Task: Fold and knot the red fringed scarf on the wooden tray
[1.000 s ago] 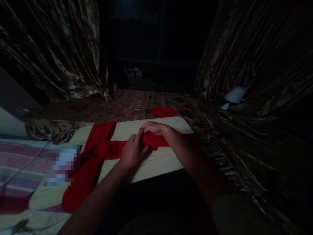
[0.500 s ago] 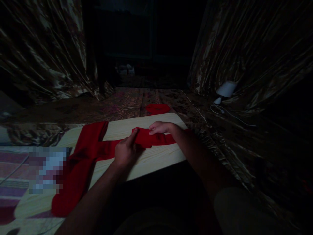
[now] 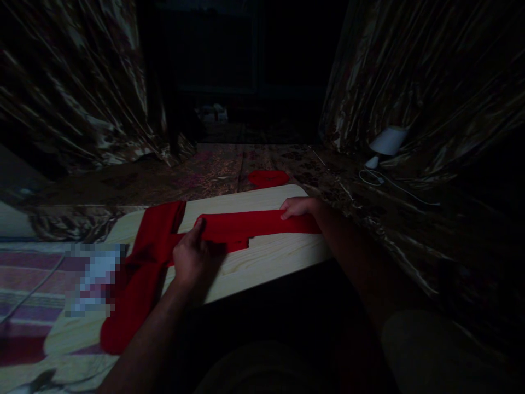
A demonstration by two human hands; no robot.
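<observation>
A long red cloth (image 3: 241, 225) lies stretched across a light wooden board (image 3: 270, 257) in dim light. Its left part runs down over the board's near left corner. My left hand (image 3: 192, 257) rests on the cloth near the middle, its fingers curled and the thumb pointing up along the fold. My right hand (image 3: 299, 208) presses the cloth's right end with fingers laid flat. Both forearms reach in from below.
A smaller red piece (image 3: 268, 178) lies on the patterned cover beyond the board. Shiny patterned curtains (image 3: 74, 98) hang left and right. A white lamp-like object (image 3: 388, 143) with a cable sits at the right. A striped mat (image 3: 28, 284) lies at the left.
My hands have moved apart. The right hand slid rightward along the cloth, the left hand slid leftward, and the bunched cloth now lies flat and stretched.
</observation>
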